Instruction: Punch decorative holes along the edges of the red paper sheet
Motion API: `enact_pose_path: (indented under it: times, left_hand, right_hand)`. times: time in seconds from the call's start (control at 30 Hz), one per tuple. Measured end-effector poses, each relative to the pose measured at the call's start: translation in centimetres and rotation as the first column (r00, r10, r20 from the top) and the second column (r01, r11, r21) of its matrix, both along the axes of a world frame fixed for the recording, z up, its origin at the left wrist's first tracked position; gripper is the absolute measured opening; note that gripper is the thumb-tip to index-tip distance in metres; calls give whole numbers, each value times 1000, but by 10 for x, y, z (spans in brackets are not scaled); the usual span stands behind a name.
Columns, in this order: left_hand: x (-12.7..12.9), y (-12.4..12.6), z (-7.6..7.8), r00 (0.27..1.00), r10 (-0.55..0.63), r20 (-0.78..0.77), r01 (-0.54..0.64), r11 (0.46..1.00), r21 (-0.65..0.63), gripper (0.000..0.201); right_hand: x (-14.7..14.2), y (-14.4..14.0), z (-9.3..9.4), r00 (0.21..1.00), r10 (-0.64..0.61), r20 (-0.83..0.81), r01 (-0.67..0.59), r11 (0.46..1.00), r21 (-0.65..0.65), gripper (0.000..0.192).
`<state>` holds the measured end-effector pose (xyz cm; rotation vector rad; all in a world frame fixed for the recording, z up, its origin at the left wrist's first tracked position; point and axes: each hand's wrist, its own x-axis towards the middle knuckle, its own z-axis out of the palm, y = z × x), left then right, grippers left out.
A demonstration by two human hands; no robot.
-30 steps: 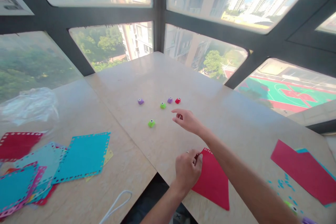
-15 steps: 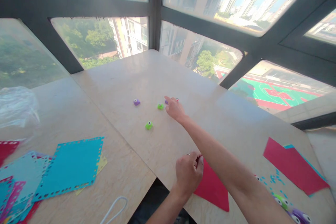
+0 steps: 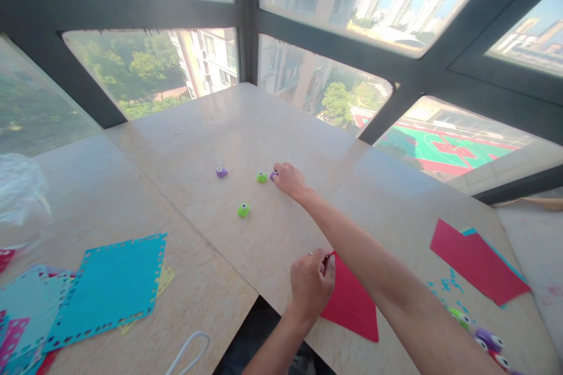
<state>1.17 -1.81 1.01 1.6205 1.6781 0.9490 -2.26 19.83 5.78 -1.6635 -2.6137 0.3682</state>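
Observation:
My left hand (image 3: 311,286) is closed in a pinch at the upper corner of a red sheet (image 3: 354,304), which lies partly under my right forearm. Farther out, my right hand (image 3: 289,179) curls its fingers over a small purple googly-eyed toy (image 3: 273,176) on the table; the fingers partly hide it. Just left of it sits a green googly-eyed toy (image 3: 261,177). Another purple one (image 3: 221,172) lies farther left, and a second green one (image 3: 243,210) stands closer to me.
Punched blue sheets (image 3: 112,284) lie at left near a clear plastic bag (image 3: 21,199) and a white cord loop (image 3: 193,348). At right are red and blue sheets (image 3: 479,261), blue paper bits (image 3: 451,282) and several eyed toys (image 3: 489,340). Windows border the table (image 3: 176,140).
My right hand's extended finger has curled in over the purple toy. My left hand keeps its pinch on the red sheet. The whole view has shifted slightly, moving things left.

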Motion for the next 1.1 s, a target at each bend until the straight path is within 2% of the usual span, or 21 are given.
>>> enact_pose_path:
  times: [0.17, 0.3, 0.47, 0.53, 0.67, 0.83, 1.03, 1.1]
  left_hand:
    - [0, 0, -1, 1000, 2, 12, -2, 1000, 16, 22]
    - [0, -1, -2, 1000, 2, 7, -2, 1000, 20, 22]
    - [1, 0, -1, 1000, 6, -16, -6, 1000, -10, 21]
    - [1, 0, -1, 1000, 13, -19, -14, 1000, -21, 21]
    - [2, 1, -2, 999, 18, -44, -20, 999, -27, 16]
    - [2, 1, -3, 998, 21, -59, -22, 1000, -13, 14]
    - [2, 1, -1, 1000, 25, 0, -25, 1000, 11, 20]
    - [1, 1, 0, 999, 26, 29, -26, 1000, -3, 21]
  right_hand:
    - [14, -4, 1, 997, 77, -24, -77, 997, -11, 29]
    - [29, -6, -2, 981, 178, -72, -181, 983, -40, 35]
    - [41, -21, -5, 955, 258, -144, -265, 963, -36, 36]
    - [41, -29, -4, 958, 239, -157, -244, 970, -18, 33]
    - [35, -41, -6, 981, 117, -157, -116, 993, 13, 27]
    - [36, -43, -12, 978, 31, -208, -36, 999, -20, 18]
    - [76, -47, -12, 914, 0, -406, -30, 997, -69, 17]
    - [97, -56, -11, 857, -65, -511, 9, 994, -110, 21]
